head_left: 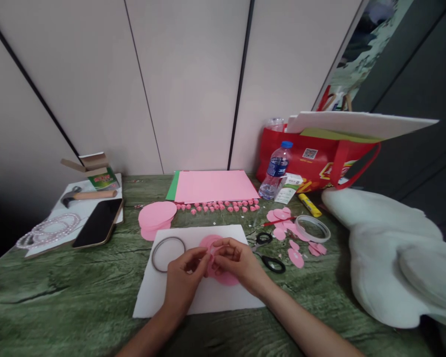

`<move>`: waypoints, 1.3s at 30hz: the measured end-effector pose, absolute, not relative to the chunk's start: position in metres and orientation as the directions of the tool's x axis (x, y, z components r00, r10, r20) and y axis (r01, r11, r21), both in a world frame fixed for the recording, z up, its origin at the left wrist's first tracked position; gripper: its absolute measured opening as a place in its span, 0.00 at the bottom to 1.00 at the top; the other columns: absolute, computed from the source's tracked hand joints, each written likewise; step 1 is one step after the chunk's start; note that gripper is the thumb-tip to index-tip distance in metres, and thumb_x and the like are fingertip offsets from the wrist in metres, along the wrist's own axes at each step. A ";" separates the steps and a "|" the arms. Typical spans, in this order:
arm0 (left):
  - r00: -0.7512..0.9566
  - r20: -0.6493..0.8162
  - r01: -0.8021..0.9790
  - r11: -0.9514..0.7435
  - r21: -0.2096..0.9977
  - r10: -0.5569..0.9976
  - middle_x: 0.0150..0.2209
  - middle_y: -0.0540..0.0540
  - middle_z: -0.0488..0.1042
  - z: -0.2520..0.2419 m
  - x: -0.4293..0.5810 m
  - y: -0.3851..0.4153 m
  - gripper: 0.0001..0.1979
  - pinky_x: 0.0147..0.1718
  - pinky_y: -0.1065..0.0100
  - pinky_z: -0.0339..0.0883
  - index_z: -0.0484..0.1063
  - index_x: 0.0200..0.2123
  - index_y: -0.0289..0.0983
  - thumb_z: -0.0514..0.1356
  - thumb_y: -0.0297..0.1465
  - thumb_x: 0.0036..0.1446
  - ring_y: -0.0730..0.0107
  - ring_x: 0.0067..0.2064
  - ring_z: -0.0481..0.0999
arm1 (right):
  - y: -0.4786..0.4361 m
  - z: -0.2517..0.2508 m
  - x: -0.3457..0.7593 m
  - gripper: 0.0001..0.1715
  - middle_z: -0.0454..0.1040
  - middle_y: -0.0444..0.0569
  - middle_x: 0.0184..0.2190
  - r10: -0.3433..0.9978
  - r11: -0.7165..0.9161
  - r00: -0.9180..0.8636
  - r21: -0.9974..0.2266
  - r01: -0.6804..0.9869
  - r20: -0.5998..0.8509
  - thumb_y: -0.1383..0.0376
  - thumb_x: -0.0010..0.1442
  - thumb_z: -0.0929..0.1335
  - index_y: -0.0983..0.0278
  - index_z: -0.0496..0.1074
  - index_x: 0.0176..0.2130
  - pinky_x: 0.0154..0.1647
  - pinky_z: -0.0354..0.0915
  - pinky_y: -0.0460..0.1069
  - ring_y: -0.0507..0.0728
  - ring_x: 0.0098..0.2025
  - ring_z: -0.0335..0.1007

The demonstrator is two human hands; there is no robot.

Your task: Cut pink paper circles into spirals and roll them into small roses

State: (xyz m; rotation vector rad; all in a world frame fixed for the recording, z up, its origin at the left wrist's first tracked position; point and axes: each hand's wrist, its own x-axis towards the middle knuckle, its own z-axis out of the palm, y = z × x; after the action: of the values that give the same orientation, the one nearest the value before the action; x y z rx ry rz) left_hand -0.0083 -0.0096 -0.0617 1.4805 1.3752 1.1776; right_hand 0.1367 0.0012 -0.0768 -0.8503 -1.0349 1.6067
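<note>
Both hands meet over a white board (152, 300) in front of me. Pinched between the fingertips of my left hand (184, 275) and my right hand (240, 263) is a piece of pink paper (228, 279), rounded and partly curled; the fingers hide its middle. A grey ring (153, 257) lies on the board to the left of my left hand. Black-handled scissors (273, 264) rest just right of my right hand. Round pink paper discs (158, 216) are stacked behind the board, left of centre. Several small rolled pink paper roses (219, 206) stand in rows farther back.
Pink sheets (217, 186) lie at the back. Rightward are pink scraps (296, 258), a tape roll (327, 230), a glue stick (309, 205), a water bottle (276, 173), a red bag (319, 163) and a white plush (386, 258). Leftward are a phone (98, 223), hammer (92, 195) and beads (48, 230).
</note>
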 end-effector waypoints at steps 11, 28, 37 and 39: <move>0.066 0.256 0.365 -0.262 0.893 0.964 0.20 0.49 0.74 -0.066 -0.009 -0.010 0.07 0.19 0.74 0.65 0.74 0.29 0.34 0.58 0.32 0.49 0.73 0.21 0.71 | 0.002 -0.080 0.138 0.18 0.74 0.42 0.21 0.968 -0.162 -0.240 -0.906 -0.392 -0.069 0.65 0.41 0.74 0.66 0.67 0.33 0.26 0.68 0.45 0.51 0.23 0.72; 0.132 0.493 0.403 -0.501 0.766 0.860 0.27 0.47 0.76 -0.066 -0.008 -0.010 0.07 0.24 0.75 0.69 0.75 0.32 0.35 0.56 0.26 0.52 0.74 0.26 0.74 | 0.000 -0.084 0.133 0.17 0.75 0.43 0.22 0.975 -0.171 -0.209 -0.861 -0.479 -0.078 0.65 0.40 0.75 0.66 0.68 0.30 0.28 0.69 0.48 0.52 0.23 0.73; 0.141 0.599 0.456 -0.589 0.668 0.788 0.29 0.47 0.77 -0.067 -0.009 -0.010 0.07 0.29 0.72 0.72 0.75 0.31 0.36 0.57 0.25 0.52 0.71 0.30 0.76 | 0.000 -0.084 0.134 0.16 0.76 0.44 0.23 0.983 -0.154 -0.166 -0.855 -0.495 -0.081 0.68 0.37 0.76 0.66 0.70 0.29 0.30 0.70 0.48 0.52 0.25 0.73; 0.136 0.619 0.460 -0.603 0.652 0.774 0.29 0.47 0.77 -0.067 -0.009 -0.011 0.07 0.30 0.72 0.72 0.76 0.31 0.37 0.57 0.26 0.52 0.71 0.30 0.76 | 0.001 -0.086 0.134 0.16 0.76 0.44 0.23 0.986 -0.145 -0.149 -0.855 -0.497 -0.080 0.68 0.37 0.76 0.66 0.71 0.29 0.30 0.70 0.48 0.52 0.25 0.73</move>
State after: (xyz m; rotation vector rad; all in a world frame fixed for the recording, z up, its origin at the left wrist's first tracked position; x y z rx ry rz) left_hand -0.0086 -0.0106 -0.0674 2.1142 1.1985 1.4529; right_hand 0.1342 0.0008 -0.0859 -0.8227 -0.8298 1.5888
